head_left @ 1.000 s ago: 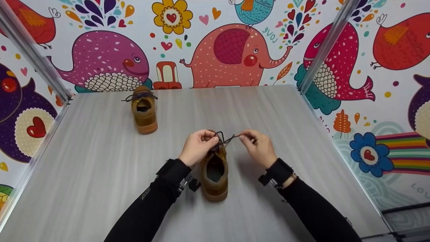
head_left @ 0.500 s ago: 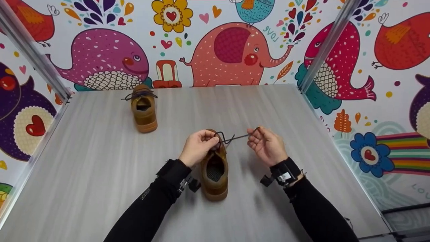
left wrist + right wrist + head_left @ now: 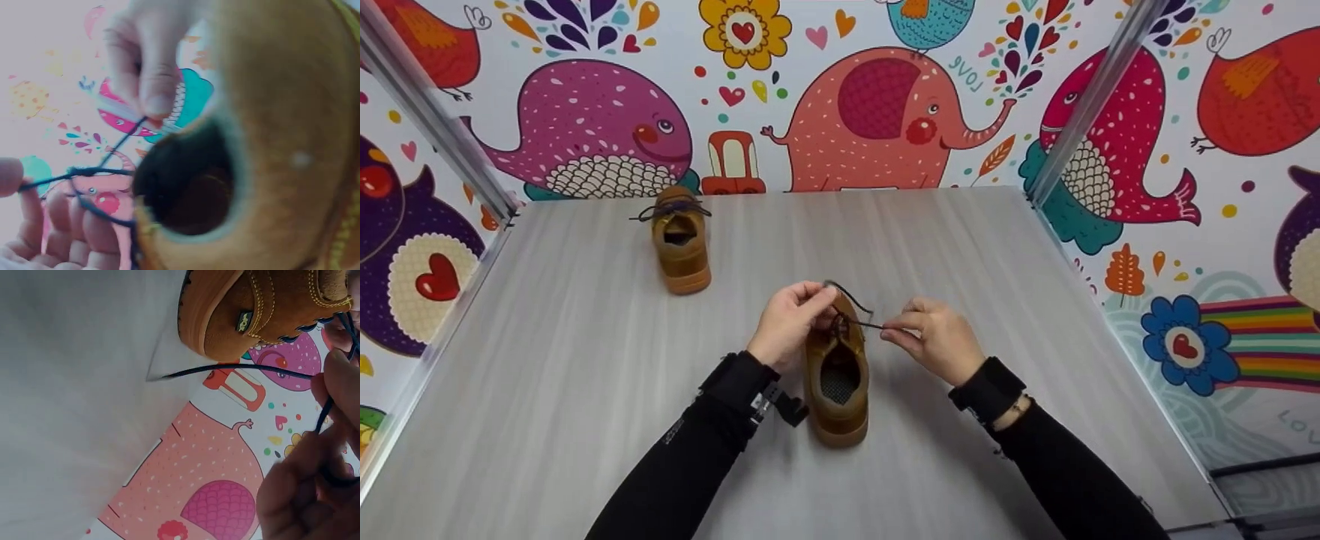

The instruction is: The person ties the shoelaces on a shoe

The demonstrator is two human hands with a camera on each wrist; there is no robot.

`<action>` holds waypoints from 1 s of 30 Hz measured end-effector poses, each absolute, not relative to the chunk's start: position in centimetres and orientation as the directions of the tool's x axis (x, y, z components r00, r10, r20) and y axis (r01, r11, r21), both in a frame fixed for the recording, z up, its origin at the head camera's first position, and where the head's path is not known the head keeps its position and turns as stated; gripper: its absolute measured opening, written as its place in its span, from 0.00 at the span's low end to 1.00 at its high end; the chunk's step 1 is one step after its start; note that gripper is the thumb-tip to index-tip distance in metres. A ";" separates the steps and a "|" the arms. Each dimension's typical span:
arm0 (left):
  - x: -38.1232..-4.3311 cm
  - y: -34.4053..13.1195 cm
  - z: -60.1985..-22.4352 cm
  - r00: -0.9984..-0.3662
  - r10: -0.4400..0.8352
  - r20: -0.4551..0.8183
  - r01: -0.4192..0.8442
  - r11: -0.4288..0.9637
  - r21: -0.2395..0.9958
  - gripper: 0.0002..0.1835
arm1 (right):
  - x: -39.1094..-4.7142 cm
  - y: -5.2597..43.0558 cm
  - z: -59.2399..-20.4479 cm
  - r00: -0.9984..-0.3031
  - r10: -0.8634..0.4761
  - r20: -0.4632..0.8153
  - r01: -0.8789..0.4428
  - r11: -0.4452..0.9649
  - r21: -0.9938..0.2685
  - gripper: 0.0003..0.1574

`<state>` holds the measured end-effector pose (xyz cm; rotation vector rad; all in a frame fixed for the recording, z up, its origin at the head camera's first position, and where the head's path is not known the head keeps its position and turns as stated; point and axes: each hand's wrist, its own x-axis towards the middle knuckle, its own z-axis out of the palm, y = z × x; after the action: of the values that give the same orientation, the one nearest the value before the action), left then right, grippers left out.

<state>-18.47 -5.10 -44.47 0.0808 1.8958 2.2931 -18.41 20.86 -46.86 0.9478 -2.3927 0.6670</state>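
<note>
A brown leather shoe [image 3: 840,409] stands on the table, toe pointing away, its dark shoelace [image 3: 870,325] raised over the tongue. The left hand [image 3: 786,322] is beside the toe and pinches the shoelace between thumb and finger; a loose tail curves out above that thumb to the right. On the other side, the right hand [image 3: 937,337] pinches another stretch of lace and holds it drawn out sideways. In the left wrist view, the laces cross in a small knot [image 3: 84,171] just in front of the shoe's opening. The right wrist view shows the loose lace end [image 3: 185,372] beside the shoe.
A matching shoe [image 3: 686,262] with its lace tied in a bow stands at the table's back left. The light wood-grain table [image 3: 585,360] is bordered by walls printed with cartoon animals [image 3: 870,127]. Metal posts [image 3: 1091,105] rise at the back corners.
The right hand swung out right, palm turned up, with the lace drawn long, then came back left and lower, palm down. The left hand has shifted slightly left; the loose lace tail now arcs above it.
</note>
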 end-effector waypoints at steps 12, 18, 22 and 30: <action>-17.9 -11.8 -45.7 -0.984 -0.069 -0.164 -0.103 -0.531 0.841 0.08 | -19.5 23.3 -47.4 -0.633 -0.413 0.655 -0.613 0.784 -0.098 0.08; -15.4 -14.3 -48.6 -0.960 -0.107 -0.260 -0.153 -0.577 0.803 0.10 | -19.8 24.9 -48.9 -0.680 -0.396 0.617 -0.574 0.811 -0.112 0.09; -13.8 -14.5 -50.7 -0.936 -0.142 -0.321 -0.186 -0.577 0.796 0.12 | -19.9 25.7 -50.0 -0.748 -0.362 0.557 -0.529 0.831 -0.171 0.08; -13.2 -14.4 -52.6 -0.897 -0.120 -0.426 -0.275 -0.605 0.747 0.13 | -19.8 26.0 -51.4 -0.851 -0.319 0.417 -0.447 0.856 -0.258 0.10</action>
<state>-13.20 -14.39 -52.58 -0.6810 1.3510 2.6508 -19.76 26.03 -51.40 0.5718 -2.6692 0.4951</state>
